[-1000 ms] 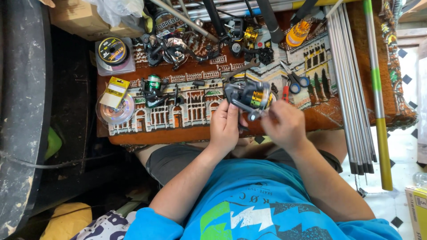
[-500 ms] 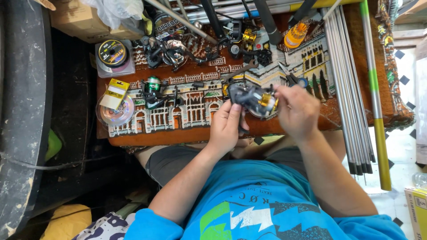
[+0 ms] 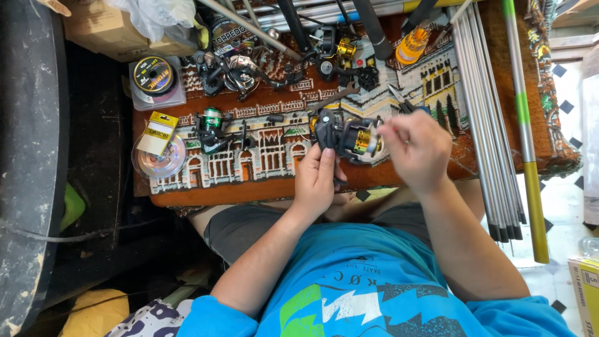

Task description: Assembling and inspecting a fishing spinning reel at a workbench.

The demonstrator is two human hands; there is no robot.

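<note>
A clear line spool (image 3: 159, 156) and a green reel (image 3: 212, 128) lie on the surface (image 3: 249, 178). The left hand (image 3: 318, 181) grips a black-and-gold fishing reel (image 3: 346, 134) above it; the right hand (image 3: 418, 150) pinches at its spool end, beside grey rods (image 3: 486, 125).

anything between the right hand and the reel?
Nothing visible. The left hand grips the reel from below, above the table cloth; the right hand is at the reel's gold spool end, fingertips on or just off it. No tool or part lies between.
</note>
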